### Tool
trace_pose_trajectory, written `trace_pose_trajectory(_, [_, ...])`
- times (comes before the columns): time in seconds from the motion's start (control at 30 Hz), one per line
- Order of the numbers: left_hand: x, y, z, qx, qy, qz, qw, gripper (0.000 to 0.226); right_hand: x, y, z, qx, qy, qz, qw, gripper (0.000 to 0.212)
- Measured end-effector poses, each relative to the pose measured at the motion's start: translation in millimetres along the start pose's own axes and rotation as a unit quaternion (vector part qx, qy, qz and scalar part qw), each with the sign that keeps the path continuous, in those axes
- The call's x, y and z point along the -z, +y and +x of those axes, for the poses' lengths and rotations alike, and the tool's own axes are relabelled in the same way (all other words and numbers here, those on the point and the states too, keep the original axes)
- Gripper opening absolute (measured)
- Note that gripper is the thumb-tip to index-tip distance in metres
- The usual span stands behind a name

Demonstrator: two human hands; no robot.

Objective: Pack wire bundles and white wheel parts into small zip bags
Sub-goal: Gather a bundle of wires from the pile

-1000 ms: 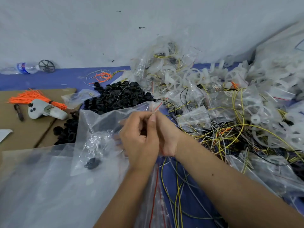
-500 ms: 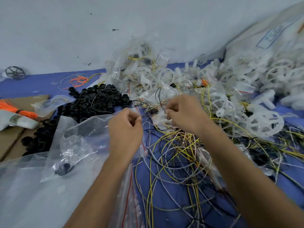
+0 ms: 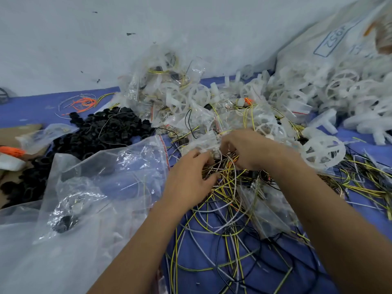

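Note:
A tangle of yellow, white and black wires (image 3: 222,211) lies on the blue cloth in front of me. My left hand (image 3: 188,181) is dug into its top, fingers curled round a clump of wires. My right hand (image 3: 252,149) is just across from it, its fingertips pinching the end of a small clear zip bag (image 3: 201,142) that lies above the tangle between both hands. A white wheel part (image 3: 324,151) rests right of my right wrist. Many more white wheels (image 3: 343,88) are heaped at the far right.
A large clear zip bag with a red strip (image 3: 110,177) lies crumpled to the left, over a heap of black rings (image 3: 101,134). Packed small bags (image 3: 169,88) are piled against the white wall. A big white sack (image 3: 331,41) stands at the back right. Orange wires (image 3: 83,102) lie far left.
My left hand let go of the large bag's edge and moved right into the wire tangle. My right hand came down towards it, and a small bag now sits between the hands.

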State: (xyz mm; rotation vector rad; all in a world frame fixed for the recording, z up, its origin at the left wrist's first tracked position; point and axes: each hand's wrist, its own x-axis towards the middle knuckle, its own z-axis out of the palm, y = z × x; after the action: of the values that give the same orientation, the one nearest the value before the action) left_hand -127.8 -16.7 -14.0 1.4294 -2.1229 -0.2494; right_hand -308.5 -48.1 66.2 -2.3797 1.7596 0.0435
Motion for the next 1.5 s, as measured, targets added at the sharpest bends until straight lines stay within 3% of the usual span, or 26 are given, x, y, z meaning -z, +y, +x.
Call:
trace_pose_trajectory(0.23, [1, -2, 6, 0.039, 0.022, 0.001, 0.999, 0.019, 1, 7, -2, 0.008, 0.062, 0.042, 0.997, 0.046])
trace_pose_trajectory(0.37, [1, 0, 12, 0.054, 0.031, 0.018, 0.998, 0.015, 0, 9, -4, 0.036, 0.02, -0.008, 0.999, 0.057])
trace_pose_trajectory(0.63, [4, -11, 29, 0.076, 0.031, 0.073, 0.994, 0.02, -13, -1, 27, 0.042, 0.086, -0.032, 0.995, 0.024])
trace_pose_trajectory(0.83, [10, -34, 50, 0.113, 0.056, 0.092, 0.988, 0.02, -11, -26, 63, -0.014, 0.11, -0.015, 0.994, 0.025])
trace_pose_trajectory(1.0, [22, -44, 66, 0.11, 0.017, 0.025, 0.993, 0.017, -7, -33, 81, -0.041, 0.125, 0.015, 0.991, 0.027])
trace_pose_trajectory(1.2, [25, -22, 44, 0.051, 0.172, -0.065, 0.982, 0.018, 8, -21, 60, 0.039, 0.131, 0.034, 0.99, 0.041])
trace_pose_trajectory(1.33, [16, -6, 38, -0.035, 0.02, -0.067, 0.997, 0.012, 13, -21, 34, 0.088, 0.166, 0.062, 0.98, 0.031])
trace_pose_trajectory(1.4, [9, -7, 35, -0.027, -0.041, -0.012, 0.999, 0.013, 10, -21, 22, 0.084, 0.098, 0.062, 0.99, 0.029])
trace_pose_trajectory(1.5, [5, -14, 25, 0.002, -0.023, -0.018, 1.0, 0.013, 5, -13, 13, 0.048, 0.001, 0.025, 0.999, 0.032])
